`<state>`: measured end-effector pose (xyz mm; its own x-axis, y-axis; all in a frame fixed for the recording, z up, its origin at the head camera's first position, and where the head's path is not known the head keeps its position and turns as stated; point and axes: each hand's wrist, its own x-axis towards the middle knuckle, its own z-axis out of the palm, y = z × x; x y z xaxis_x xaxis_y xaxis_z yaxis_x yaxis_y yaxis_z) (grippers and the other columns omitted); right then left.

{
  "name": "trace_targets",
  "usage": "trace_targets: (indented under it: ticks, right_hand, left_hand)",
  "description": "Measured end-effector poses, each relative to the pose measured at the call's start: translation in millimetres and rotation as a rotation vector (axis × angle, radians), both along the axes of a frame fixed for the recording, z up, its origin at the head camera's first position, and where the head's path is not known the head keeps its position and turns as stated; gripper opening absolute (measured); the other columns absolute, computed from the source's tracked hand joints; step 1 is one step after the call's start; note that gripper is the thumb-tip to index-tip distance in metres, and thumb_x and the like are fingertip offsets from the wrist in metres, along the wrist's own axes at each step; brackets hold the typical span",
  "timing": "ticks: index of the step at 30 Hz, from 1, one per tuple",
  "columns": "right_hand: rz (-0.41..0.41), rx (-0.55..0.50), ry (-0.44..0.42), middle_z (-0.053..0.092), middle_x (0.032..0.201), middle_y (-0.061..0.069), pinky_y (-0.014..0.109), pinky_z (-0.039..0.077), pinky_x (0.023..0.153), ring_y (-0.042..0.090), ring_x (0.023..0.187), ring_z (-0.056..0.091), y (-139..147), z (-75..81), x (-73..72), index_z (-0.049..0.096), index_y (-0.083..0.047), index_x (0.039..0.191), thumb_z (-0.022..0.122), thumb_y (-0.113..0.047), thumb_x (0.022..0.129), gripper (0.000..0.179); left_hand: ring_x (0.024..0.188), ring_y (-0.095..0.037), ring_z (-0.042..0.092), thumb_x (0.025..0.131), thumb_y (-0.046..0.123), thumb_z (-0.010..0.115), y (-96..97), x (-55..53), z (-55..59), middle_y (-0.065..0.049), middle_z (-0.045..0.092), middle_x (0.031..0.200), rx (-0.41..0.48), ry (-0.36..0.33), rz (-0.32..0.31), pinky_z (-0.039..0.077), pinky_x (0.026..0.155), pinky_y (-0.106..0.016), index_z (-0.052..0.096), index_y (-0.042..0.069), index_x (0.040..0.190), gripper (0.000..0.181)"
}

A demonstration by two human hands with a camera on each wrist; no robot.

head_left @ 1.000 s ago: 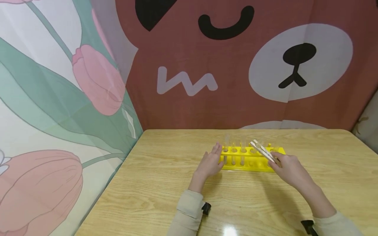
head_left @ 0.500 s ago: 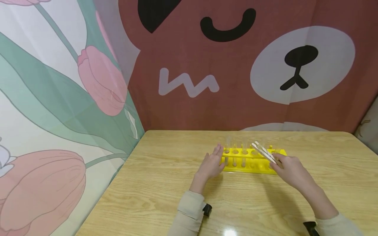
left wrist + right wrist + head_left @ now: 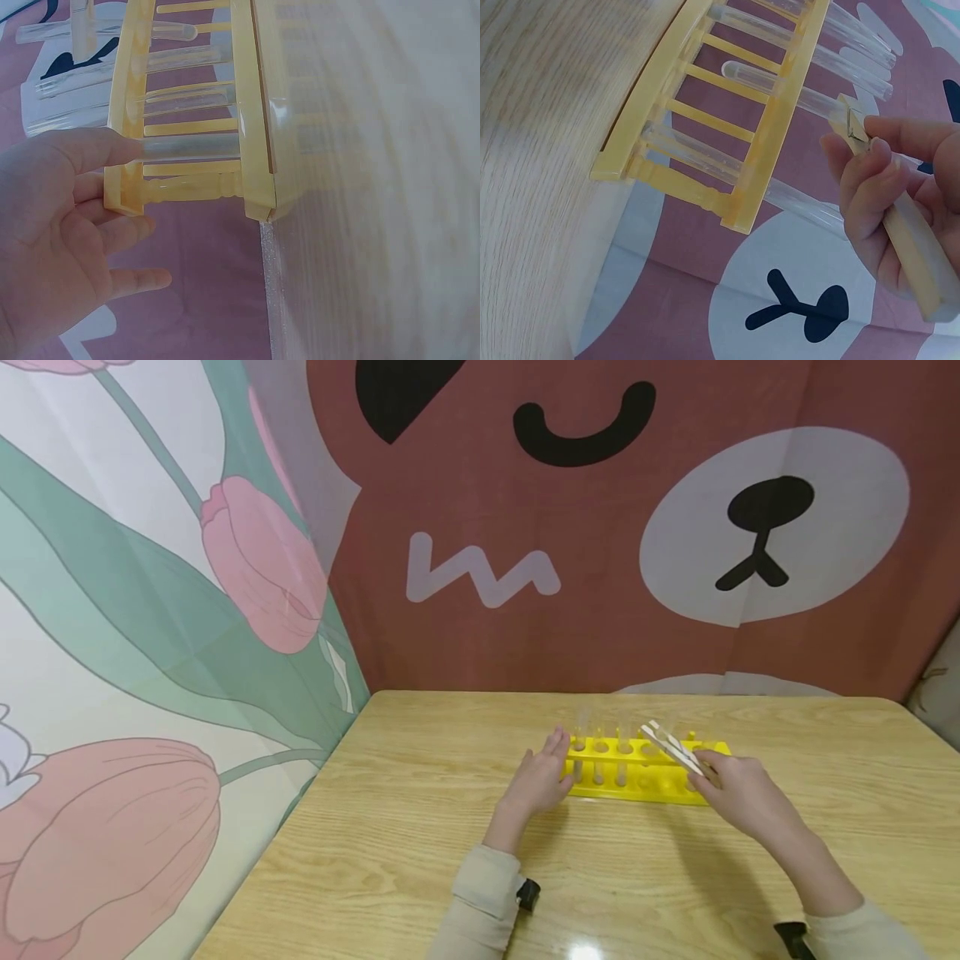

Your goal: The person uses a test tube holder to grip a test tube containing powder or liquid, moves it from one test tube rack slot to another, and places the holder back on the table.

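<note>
A yellow test tube rack (image 3: 630, 795) stands on the wooden table with several clear test tubes upright in its holes. At its left end my left hand (image 3: 535, 781) grips the top plate, thumb (image 3: 105, 150) on the near side and fingers around the edge. My right hand (image 3: 742, 789) holds a wooden test tube clamp (image 3: 915, 251) by the rack's right half. The clamp's jaws are at the upper part of one test tube (image 3: 810, 99). This tube passes through the top plate, and its rounded bottom is raised above the base, higher than its neighbours' bottoms.
Another test tube (image 3: 697, 154) sits in the rack's right end, beside the right hand. Behind the table (image 3: 390, 777) hangs a brown curtain (image 3: 480, 643) with a bear print, and a tulip-print cloth (image 3: 150, 693) hangs on the left.
The head view has shifted slightly. Both hands, the rack and the clamp stay in nearly the same places relative to each other.
</note>
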<state>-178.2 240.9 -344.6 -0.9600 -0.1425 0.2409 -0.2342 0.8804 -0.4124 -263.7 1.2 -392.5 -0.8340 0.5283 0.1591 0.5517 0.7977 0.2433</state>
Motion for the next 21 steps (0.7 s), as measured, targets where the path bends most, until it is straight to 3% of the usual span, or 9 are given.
trace_targets:
  ticks: [13, 21]
  right_hand:
    - [-0.016, 0.007, -0.026, 0.053, 0.062, 0.001, 0.024, 0.032, 0.038, 0.012, 0.045, 0.038, 1.4, -0.7, -3.2, 0.050, 0.019, 0.108, 0.057, -0.008, 0.084, 0.036]
    - [-0.023, 0.028, -0.028, 0.049, 0.061, 0.003, 0.024, 0.032, 0.038, 0.013, 0.046, 0.037, 1.9, 2.4, -4.9, 0.048, 0.020, 0.111, 0.057, -0.009, 0.085, 0.040]
  left_hand:
    - [0.132, -0.019, 0.019, 0.090, 0.020, 0.054, -0.3, -1.0, -0.8, -0.011, 0.015, 0.147, 0.008, -0.004, -0.002, 0.026, 0.099, -0.047, 0.023, 0.001, 0.140, 0.062]
    - [0.132, -0.016, 0.018, 0.089, 0.022, 0.054, -0.2, -2.0, -0.5, -0.010, 0.017, 0.147, -0.005, -0.001, 0.006, 0.027, 0.099, -0.047, 0.025, 0.001, 0.140, 0.062]
